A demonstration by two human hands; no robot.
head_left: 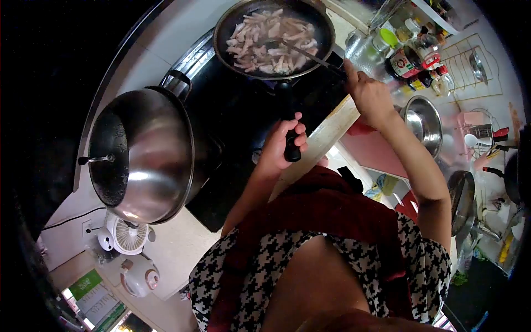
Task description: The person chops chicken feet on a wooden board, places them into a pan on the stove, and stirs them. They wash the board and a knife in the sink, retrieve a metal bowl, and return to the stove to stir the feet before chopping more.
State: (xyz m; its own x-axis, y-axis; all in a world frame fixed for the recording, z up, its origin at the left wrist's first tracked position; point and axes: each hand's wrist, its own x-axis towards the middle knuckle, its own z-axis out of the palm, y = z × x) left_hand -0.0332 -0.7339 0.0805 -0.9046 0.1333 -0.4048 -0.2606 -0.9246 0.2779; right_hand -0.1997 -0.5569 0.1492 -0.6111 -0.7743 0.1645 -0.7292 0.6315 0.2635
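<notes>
Two grips — left hand (pixel 278 143) at handle (pixel 286 104) end, right hand (pixel 368 95) on spatula (pixel 310 55)

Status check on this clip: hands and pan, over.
Left hand grips pan handle. Right hand holds spatula, tip in meat. Pan on stove. Pot to its left, nothing blocking.

I'm in a home kitchen. Beyond my left hand (pixel 282 141), a frying pan (pixel 274 39) of meat strips, a spatula (pixel 310 55) in it, sits on a black cooktop (pixel 243 110), with a big steel pot (pixel 144 155) further left. Right of my right hand (pixel 368 94), sauce bottles (pixel 409 61) and a steel bowl (pixel 423 122) crowd the counter (pixel 332 130).
</notes>
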